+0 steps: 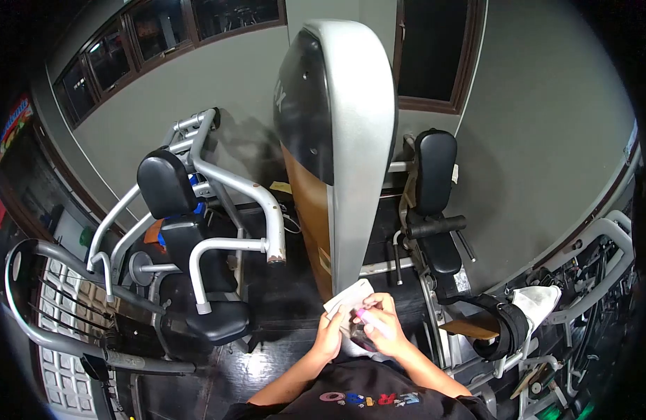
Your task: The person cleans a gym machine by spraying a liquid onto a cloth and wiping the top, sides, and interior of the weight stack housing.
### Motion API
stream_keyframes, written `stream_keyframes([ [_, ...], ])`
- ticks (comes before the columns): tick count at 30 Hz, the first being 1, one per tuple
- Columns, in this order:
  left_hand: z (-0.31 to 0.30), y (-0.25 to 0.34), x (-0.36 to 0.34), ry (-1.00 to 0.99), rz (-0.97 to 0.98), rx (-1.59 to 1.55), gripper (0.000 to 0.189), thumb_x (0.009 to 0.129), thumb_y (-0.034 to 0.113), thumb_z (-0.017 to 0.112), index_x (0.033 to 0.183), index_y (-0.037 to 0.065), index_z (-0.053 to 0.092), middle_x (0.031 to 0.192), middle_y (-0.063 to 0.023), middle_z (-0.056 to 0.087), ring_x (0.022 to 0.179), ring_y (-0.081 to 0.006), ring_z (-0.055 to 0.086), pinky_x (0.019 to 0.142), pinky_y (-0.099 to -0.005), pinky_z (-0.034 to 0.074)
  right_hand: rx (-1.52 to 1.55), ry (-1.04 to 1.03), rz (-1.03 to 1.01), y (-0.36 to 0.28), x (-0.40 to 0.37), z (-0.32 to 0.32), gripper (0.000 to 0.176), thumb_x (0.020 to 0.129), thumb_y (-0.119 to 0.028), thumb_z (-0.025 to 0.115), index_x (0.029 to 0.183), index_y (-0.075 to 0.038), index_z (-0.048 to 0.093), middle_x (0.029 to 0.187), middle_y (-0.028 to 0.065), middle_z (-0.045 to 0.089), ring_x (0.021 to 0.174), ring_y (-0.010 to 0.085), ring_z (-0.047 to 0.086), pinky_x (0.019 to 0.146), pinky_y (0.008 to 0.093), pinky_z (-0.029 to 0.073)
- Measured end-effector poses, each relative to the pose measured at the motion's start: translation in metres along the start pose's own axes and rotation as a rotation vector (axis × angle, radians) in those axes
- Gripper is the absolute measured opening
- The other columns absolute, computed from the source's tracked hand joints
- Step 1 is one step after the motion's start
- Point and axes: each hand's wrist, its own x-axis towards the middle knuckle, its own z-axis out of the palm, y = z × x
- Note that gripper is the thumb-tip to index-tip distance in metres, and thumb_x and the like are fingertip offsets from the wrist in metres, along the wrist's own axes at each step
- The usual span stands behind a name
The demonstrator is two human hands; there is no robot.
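Note:
Close in front of my chest, my left hand [328, 337] grips a small white card or folded paper [349, 295] by its lower edge. My right hand [383, 327] is right beside it, fingers curled round a slim thing with a pink end [363, 315], like a marker. The pink end points up and left, overlapping the card's lower right part. Something dark shows below, between the two hands.
A tall silver and black machine tower [358, 140] rises just ahead. To the left stands a seated exercise machine [221, 315] with silver arms; to the right, another black padded seat [435, 171]. A white cloth [536, 304] drapes over equipment at the right.

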Motion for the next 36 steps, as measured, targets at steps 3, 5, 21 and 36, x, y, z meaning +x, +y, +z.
stream_keyframes([
  [3, -0.005, 0.024, 0.0, -0.058, 0.026, -0.013, 0.039, 0.098, 0.022, 0.047, 0.127, -0.004, 0.052, 0.124, -0.014, 0.06, 0.116, -0.0227, 0.058, 0.101, -0.0362, 0.043, 0.023, 0.057, 0.037, -0.003, 0.006, 0.007, 0.037, 0.088, -0.041, 0.061, 0.1, -0.007, 0.071, 0.119, 0.0115, 0.057, 0.12, 0.0339, 0.042, 0.099, 0.0449, 0.035],
  [5, -0.011, 0.031, 0.001, -0.117, 0.026, 0.012, 0.038, 0.098, 0.022, 0.05, 0.127, -0.002, 0.053, 0.12, -0.0111, 0.063, 0.11, -0.0204, 0.06, 0.097, -0.0346, 0.045, 0.323, 0.037, 0.059, 0.0, 0.012, 0.012, 0.035, 0.088, -0.037, 0.063, 0.102, -0.006, 0.07, 0.119, 0.0129, 0.06, 0.121, 0.0344, 0.046, 0.1, 0.0445, 0.037],
  [21, -0.017, 0.082, 0.033, -0.096, 0.298, 0.667, 0.026, 0.092, 0.007, 0.057, 0.117, -0.001, 0.057, 0.109, -0.0095, 0.061, 0.1, -0.019, 0.058, 0.09, -0.0315, 0.045, -0.076, 0.105, 0.079, -0.023, 0.031, 0.011, 0.037, 0.093, -0.033, 0.058, 0.111, -0.002, 0.066, 0.107, 0.017, 0.067, 0.104, 0.0323, 0.062, 0.091, 0.0394, 0.048],
  [36, 0.022, -0.038, 0.027, -0.468, 0.536, 0.817, 0.062, 0.083, 0.018, 0.066, 0.137, 0.001, 0.04, 0.135, -0.0171, 0.045, 0.121, -0.0311, 0.05, 0.101, -0.0416, 0.04, -0.312, 0.422, 0.395, -0.026, 0.002, 0.026, 0.092, 0.079, -0.046, 0.073, 0.144, 0.004, 0.031, 0.144, 0.026, 0.035, 0.133, 0.0387, 0.034, 0.11, 0.0452, 0.028],
])
